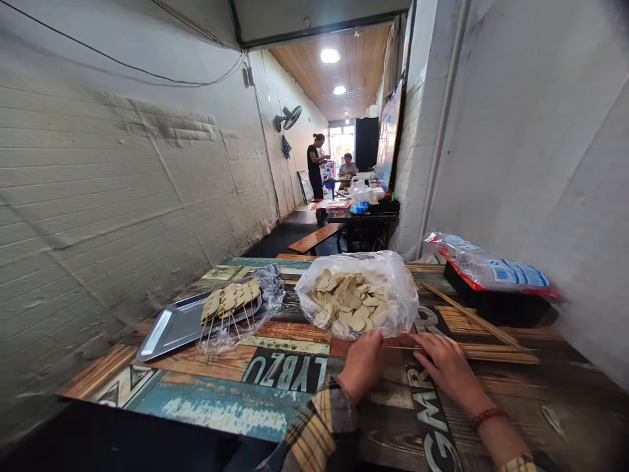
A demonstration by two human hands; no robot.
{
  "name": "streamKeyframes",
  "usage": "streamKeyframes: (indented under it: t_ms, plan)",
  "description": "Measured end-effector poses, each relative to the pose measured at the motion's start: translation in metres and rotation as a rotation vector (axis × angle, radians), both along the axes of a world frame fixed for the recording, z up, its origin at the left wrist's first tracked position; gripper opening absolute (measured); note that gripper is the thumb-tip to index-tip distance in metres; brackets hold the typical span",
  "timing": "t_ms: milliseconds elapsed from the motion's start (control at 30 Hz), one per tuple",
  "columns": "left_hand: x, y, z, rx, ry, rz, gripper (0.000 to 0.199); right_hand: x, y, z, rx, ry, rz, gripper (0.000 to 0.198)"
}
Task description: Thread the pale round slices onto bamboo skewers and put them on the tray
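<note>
My left hand (363,365) is closed like a fist just in front of the clear plastic bag. A thin bamboo skewer (399,347) runs from it towards my right hand. My right hand (448,368) has its fingers stretched out and apart, touching the left ends of a bundle of bamboo skewers (501,354) on the table. Inside the open bag (403,308) lies a heap of pale, flat, oval slices (356,301). Left of it, several skewers threaded with such slices (230,298) lie on plastic film over a metal tray (170,331).
A black box (484,303) with printed plastic packaging (514,272) on top stands at the right by the wall. More loose skewers (472,313) lie before it. Beyond the patterned table (221,400) are a bench (317,237), a cluttered table and two people.
</note>
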State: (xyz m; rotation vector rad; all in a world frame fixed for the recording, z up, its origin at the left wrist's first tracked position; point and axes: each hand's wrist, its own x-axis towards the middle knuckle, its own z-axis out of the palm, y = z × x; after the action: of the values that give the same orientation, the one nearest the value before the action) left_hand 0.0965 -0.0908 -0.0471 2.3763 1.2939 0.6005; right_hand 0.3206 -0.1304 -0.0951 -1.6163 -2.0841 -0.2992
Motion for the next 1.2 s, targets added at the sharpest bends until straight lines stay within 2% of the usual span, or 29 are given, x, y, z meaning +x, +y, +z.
streamKeyframes:
  t_ms: [167, 300, 400, 500, 600, 767, 900, 967, 1033, 1200]
  plan:
    - [-0.069, 0.008, 0.007, -0.031, -0.271, 0.035, 0.017, -0.002, 0.001, -0.001, 0.011, -0.005, -0.018, 0.03]
    - [-0.121, 0.008, 0.019, -0.152, -0.555, 0.175, 0.026, -0.002, -0.002, 0.002, 0.022, -0.006, -0.02, 0.032]
    - [-0.143, 0.0, 0.029, -0.238, -0.834, 0.301, 0.029, -0.003, -0.005, 0.007, 0.062, 0.044, -0.045, 0.037]
    - [-0.144, -0.01, 0.033, -0.311, -1.023, 0.363, 0.03, -0.014, -0.007, 0.021, 0.071, 0.181, 0.005, 0.035]
    - [-0.129, -0.018, 0.03, -0.345, -0.999, 0.334, 0.031, -0.043, -0.009, 0.046, -0.024, 0.41, 0.175, 0.033]
    - [-0.095, -0.024, 0.016, -0.258, -0.813, 0.253, 0.028, -0.096, 0.001, 0.093, -0.25, 1.005, 0.283, 0.037]
    - [-0.08, -0.026, 0.007, -0.273, -0.729, 0.171, 0.025, -0.111, 0.022, 0.108, -0.226, 1.442, 0.274, 0.03]
    - [-0.076, -0.025, 0.006, -0.262, -0.67, 0.105, 0.022, -0.109, 0.033, 0.107, -0.215, 1.501, 0.278, 0.029]
    - [-0.077, -0.018, 0.008, -0.222, -0.621, 0.079, 0.018, -0.106, 0.041, 0.102, -0.239, 1.473, 0.282, 0.034]
    - [-0.083, 0.023, 0.022, -0.006, -0.504, 0.224, 0.016, -0.101, 0.05, 0.073, -0.353, 1.313, 0.23, 0.042]
